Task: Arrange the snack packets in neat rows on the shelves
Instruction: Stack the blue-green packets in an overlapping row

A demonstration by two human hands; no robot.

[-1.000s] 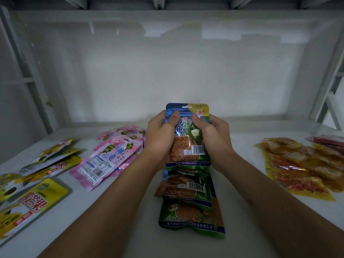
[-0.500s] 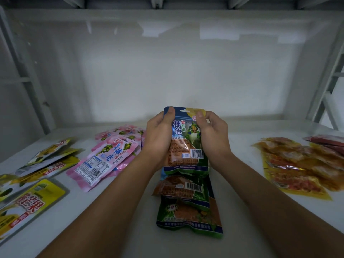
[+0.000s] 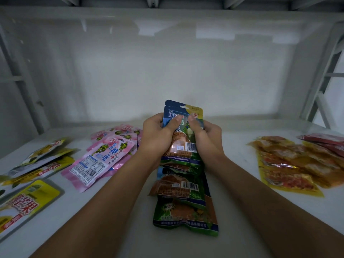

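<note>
A green and blue snack packet stands tilted up at the far end of an overlapping row of green packets running toward me on the white shelf. My left hand grips its left side, thumb pressed on the front. My right hand grips its right side the same way. Both thumbs meet near the packet's upper middle, and its blue and yellow top edge sticks out above them.
Pink packets lie in a loose pile to the left, yellow packets farther left toward the front. Orange-yellow packets overlap on the right, red ones behind them. The shelf's back wall and metal side posts enclose the space.
Both hands slid a little down the held packet, so more of its top edge shows again. The thumbs moved closer together on its front.
</note>
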